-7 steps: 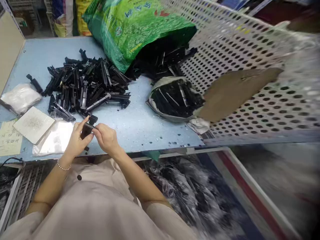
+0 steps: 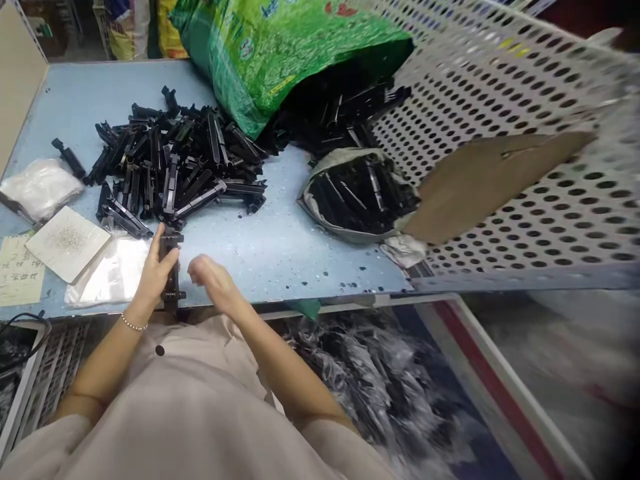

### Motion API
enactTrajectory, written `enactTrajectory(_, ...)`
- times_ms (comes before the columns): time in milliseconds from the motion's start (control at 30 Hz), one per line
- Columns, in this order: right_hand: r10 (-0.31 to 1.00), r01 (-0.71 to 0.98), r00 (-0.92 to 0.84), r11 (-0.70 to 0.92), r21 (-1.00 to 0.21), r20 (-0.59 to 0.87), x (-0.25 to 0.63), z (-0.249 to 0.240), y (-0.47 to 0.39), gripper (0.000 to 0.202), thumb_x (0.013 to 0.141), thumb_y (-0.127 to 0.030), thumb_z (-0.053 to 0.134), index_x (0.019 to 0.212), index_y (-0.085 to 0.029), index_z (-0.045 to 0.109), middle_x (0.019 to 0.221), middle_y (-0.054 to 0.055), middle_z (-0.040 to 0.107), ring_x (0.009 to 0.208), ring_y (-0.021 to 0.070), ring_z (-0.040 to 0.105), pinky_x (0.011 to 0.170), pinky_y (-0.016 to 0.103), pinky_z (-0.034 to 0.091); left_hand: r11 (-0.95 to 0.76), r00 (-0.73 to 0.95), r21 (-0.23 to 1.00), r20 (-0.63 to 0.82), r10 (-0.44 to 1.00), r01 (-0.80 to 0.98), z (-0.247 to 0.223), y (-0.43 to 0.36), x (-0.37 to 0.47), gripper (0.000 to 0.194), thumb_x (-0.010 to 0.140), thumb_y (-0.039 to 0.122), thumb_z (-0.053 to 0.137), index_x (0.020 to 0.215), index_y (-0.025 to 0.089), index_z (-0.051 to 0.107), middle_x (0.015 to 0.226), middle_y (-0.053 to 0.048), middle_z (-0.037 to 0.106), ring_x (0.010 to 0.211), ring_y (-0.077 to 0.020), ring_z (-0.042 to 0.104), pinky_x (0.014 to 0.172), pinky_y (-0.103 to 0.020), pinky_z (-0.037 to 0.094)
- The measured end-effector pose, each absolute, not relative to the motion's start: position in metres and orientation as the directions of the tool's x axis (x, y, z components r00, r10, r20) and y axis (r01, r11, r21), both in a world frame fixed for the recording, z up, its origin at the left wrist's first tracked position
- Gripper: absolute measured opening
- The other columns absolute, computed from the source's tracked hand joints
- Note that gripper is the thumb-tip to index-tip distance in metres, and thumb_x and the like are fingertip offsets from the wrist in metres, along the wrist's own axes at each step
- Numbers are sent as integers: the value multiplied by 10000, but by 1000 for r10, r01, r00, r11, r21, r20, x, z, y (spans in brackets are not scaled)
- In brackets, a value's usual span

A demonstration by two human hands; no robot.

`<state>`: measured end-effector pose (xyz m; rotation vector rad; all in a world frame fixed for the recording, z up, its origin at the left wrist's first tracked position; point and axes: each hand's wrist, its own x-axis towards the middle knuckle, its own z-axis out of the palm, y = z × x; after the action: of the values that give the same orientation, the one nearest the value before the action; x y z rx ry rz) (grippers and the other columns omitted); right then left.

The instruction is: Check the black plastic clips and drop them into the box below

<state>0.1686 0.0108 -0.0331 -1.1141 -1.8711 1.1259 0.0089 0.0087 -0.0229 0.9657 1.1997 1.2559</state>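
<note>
In my left hand point(image 2: 153, 270) is a long black plastic part point(image 2: 171, 273), held upright at the table's front edge with the fingers wrapped round it and the thumb across it. Small knobs stick out from its right side at top and bottom. Just to the right, my right hand point(image 2: 214, 283) is apart from the part, its fingers curled and smeared by motion; whether anything is in them I cannot make out. Beyond both hands lies a heap of similar black parts point(image 2: 170, 160). Under the left hand's side rests a clear plastic sheet or bag point(image 2: 113, 273).
A green bag point(image 2: 250, 60) spills black parts at the back. A grey sack point(image 2: 345, 230) of black pieces stands by a perforated white crate wall point(image 2: 540, 213) with brown cardboard point(image 2: 480, 180). Left are a speckled white square point(image 2: 67, 243), a paper note point(image 2: 20, 270) and a plastic bundle point(image 2: 43, 187).
My right hand has let go of the black part and moved slightly right. In my left hand the part has turned to show its long side. The view has shifted slightly.
</note>
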Motion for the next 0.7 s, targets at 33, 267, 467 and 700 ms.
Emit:
enactTrajectory(33, 864, 377, -456, 404, -833, 213, 171, -38, 4, 532, 1015, -626, 276, 907, -201, 577, 813, 59, 618, 721, 174, 554, 678, 308, 448, 155, -66, 954, -178, 982, -256, -24, 11, 10, 793, 866, 446, 706, 1545, 361, 305, 1107, -33, 660, 769, -119, 648, 706, -253, 543)
enactTrajectory(267, 718, 349, -587, 642, -683, 375, 180, -59, -14, 481, 1050, -526, 272, 834, -199, 552, 718, 36, 550, 678, 168, 484, 653, 302, 401, 182, -72, 905, -226, 971, -383, -32, 11, 29, 736, 798, 457, 778, 1387, 292, 368, 1026, -13, 624, 695, -94, 646, 658, -243, 552)
enactTrajectory(467, 790, 380, -569, 7, -925, -228, 181, -53, 1, 531, 1032, -585, 250, 762, -204, 501, 589, -31, 452, 538, 122, 425, 549, 259, 380, -181, -344, 983, 180, 922, 30, -56, 10, 29, 753, 835, 451, 740, 1413, 263, 294, 1162, -86, 623, 990, -195, 692, 949, -396, 555)
enactTrajectory(700, 884, 726, -352, 465, -507, 306, 197, -45, 120, 333, 1032, -266, 343, 1203, -198, 621, 1242, 138, 615, 1199, 254, 526, 1028, 426, 424, -15, -74, 948, 40, 996, 317, -92, 22, 47, 495, 972, 395, 533, 1415, 181, 480, 1383, -159, 575, 1327, -278, 532, 1148, -490, 404)
